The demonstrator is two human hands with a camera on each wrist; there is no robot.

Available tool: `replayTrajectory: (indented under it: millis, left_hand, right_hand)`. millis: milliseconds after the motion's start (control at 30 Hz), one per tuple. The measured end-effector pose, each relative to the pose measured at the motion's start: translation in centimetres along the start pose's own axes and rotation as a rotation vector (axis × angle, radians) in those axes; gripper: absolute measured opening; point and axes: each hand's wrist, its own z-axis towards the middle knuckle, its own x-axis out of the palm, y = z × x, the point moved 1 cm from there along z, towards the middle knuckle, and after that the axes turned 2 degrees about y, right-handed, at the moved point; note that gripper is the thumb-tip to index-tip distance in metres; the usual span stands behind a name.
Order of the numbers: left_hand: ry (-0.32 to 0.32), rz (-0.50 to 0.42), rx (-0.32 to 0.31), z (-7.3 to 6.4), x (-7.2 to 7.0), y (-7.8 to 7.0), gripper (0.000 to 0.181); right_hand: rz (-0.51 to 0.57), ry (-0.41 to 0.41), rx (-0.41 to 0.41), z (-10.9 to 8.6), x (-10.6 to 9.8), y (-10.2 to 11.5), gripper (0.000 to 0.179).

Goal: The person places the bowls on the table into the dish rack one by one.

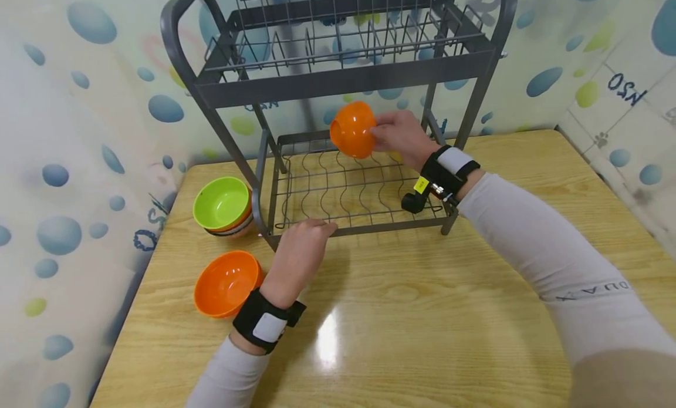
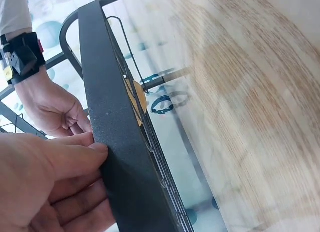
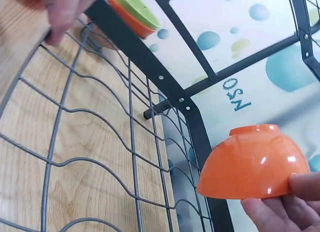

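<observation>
My right hand (image 1: 404, 137) pinches an orange bowl (image 1: 352, 130) at its rim, thumb on the outer wall and fingers at the edge. Tilted on its side in the head view, the bowl hangs over the lower shelf of a dark two-tier dish rack (image 1: 343, 81). The right wrist view shows the bowl's foot (image 3: 254, 129) upward, away from the wavy wires (image 3: 92, 114). At the lower shelf's front rail (image 2: 117, 127), my left hand (image 1: 301, 249) grips the edge with thumb and fingers.
Left of the rack stand nested bowls, a green bowl (image 1: 220, 204) on top. Nearer the front sits another orange bowl (image 1: 228, 285) on the wooden table (image 1: 422, 326). A spotted wall (image 1: 105, 132) rises behind. The rack's upper wire tier (image 1: 338, 44) overhangs the lower shelf.
</observation>
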Motion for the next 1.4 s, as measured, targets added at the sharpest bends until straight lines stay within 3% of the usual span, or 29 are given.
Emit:
replayTrajectory:
  millis: [367,567,767,1167,1400]
  left_hand:
    - [0.02,-0.027,-0.016,0.1,0.2,0.4,0.034]
    - [0.01,-0.048,-0.009,0.3,0.1,0.4,0.033]
    - [0.009,-0.042,-0.006,0.3,0.1,0.4,0.035]
    - [0.003,-0.058,-0.013,0.1,0.2,0.4,0.037]
    - [-0.009,-0.068,-0.011,0.2,0.2,0.4,0.037]
  right_hand:
    - [0.001,-0.088,0.099,1.4,-0.1,-1.2,0.038]
    - [-0.062,-0.156,0.133,1.5,-0.3,-1.2,0.039]
    - [-0.134,-0.169,0.151,1.5,-0.3,-0.9,0.038]
    - [-0.32,-0.188,0.151,1.8,0.6,-0.5,0.038]
    - [-0.446,-0.22,0.019,1.9,1.0,-0.4,0.024]
